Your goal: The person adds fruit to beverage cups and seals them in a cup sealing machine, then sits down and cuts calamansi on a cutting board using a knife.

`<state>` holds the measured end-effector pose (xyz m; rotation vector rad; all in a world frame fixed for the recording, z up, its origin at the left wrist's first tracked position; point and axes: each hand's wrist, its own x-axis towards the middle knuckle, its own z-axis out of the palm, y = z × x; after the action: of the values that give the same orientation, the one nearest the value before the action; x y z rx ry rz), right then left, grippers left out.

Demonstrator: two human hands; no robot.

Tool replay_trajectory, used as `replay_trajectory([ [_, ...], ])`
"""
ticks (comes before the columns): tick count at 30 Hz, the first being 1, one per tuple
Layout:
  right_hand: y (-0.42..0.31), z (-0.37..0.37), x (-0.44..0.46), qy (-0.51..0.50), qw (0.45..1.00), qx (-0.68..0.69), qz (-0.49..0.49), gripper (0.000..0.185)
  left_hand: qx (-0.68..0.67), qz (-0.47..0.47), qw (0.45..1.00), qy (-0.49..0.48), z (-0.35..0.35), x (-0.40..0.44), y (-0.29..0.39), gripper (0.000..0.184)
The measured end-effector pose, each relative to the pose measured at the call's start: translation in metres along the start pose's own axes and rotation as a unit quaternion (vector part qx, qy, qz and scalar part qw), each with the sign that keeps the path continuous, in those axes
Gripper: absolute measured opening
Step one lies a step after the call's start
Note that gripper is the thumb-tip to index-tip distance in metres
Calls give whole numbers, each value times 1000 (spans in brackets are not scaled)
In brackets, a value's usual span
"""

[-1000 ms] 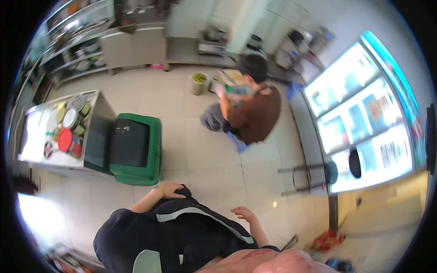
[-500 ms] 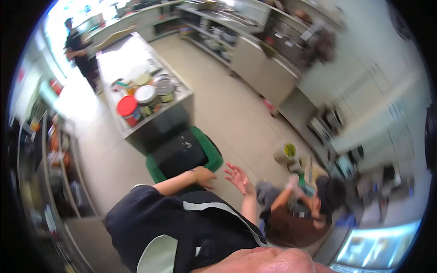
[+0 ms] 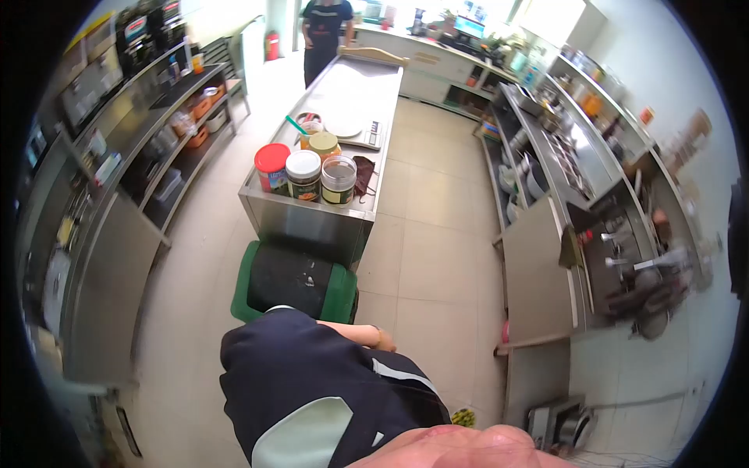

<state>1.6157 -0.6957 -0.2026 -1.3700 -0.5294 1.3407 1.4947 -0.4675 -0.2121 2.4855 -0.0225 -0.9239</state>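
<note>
My left hand (image 3: 387, 341) is low in front of my body, beside the dark top I wear. Its fingers are mostly hidden and too small to read, and I see nothing in it. My right hand is out of view. Nearest to my left forearm is a bin (image 3: 287, 281) with a green rim and black lid, standing at the end of a steel table (image 3: 308, 217). On that table end are a red-lidded tub (image 3: 272, 173), a white-lidded jar (image 3: 303, 176) and a clear jar (image 3: 339, 184).
A kitchen scale (image 3: 369, 134) lies on the table behind the jars. Steel shelving (image 3: 156, 183) lines the left side. A sink counter with taps (image 3: 616, 249) runs along the right. A person (image 3: 324, 35) in dark clothes stands at the far end. Tiled floor (image 3: 437, 195) separates table and counter.
The view has swung right and levelled toward the table. My left hand has dropped lower, my right hand has left the view, and the crouching person on the right is no longer seen.
</note>
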Motion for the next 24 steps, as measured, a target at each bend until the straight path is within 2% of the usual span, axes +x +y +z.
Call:
replay_trajectory([
  [3,-26,-71,27,19,997,-65,43,59,9,-13,1000,7,-75,21,42,54],
  [9,-39,-219,70,45,970,-194,137,45,-70,-1,998,8,-120,124,59,64],
  [13,-19,-325,79,51,948,-238,204,37,-123,6,992,21,-162,209,60,70],
  [17,40,-403,56,50,936,-251,242,30,-194,36,980,4,-216,290,46,79],
  [18,50,-419,52,40,933,-264,241,29,-140,-35,978,-152,-309,256,94,86],
  [19,34,-414,53,64,924,-261,272,41,-39,-40,997,-60,-317,278,103,97],
  [20,16,-408,51,89,914,-257,302,56,34,-1,997,-70,-325,312,92,101],
  [21,-92,-382,14,152,901,-249,321,76,78,46,994,-61,-333,340,88,103],
  [22,-120,-371,-2,145,920,-167,324,88,108,95,988,-54,-337,361,84,105],
  [23,-81,-385,4,85,936,-125,319,88,131,136,978,-90,-348,379,95,103],
  [24,-65,-389,5,111,930,-95,337,86,148,161,971,-99,-353,386,101,101],
])
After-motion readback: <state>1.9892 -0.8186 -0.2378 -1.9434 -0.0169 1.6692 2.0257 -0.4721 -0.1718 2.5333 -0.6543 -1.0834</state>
